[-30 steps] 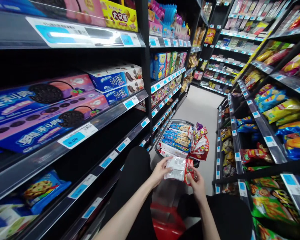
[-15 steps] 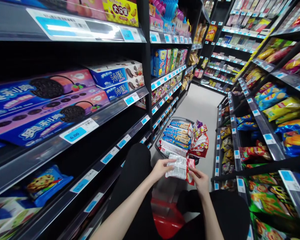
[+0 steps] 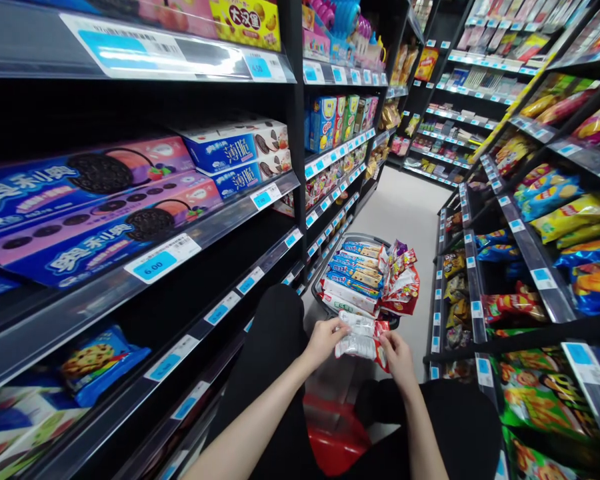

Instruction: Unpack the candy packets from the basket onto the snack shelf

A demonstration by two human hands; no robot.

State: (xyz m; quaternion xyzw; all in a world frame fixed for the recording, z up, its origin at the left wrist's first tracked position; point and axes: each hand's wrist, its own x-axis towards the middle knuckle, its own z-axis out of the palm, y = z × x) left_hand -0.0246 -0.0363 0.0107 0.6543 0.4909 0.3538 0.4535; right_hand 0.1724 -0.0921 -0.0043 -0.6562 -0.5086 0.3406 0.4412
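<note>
Between my knees I hold a white and red snack packet in front of the basket, its printed back facing up. My left hand pinches its left edge. My right hand grips the red right end between thumb and fingers. Just beyond is a dark shopping basket on the floor, filled with blue cookie packs in a row. White packs lie at its near side, and red snack bags are heaped at its right.
A left shelf holds blue and purple cookie boxes, with a blue cookie bag lower down. Chip bags fill the rack at right. A red object is below me. The grey floor runs on to shelves at the back.
My left fingers have drawn back from lying across the packet to pinching its left edge. The packet now shows a crease along its middle. The view has shifted slightly.
</note>
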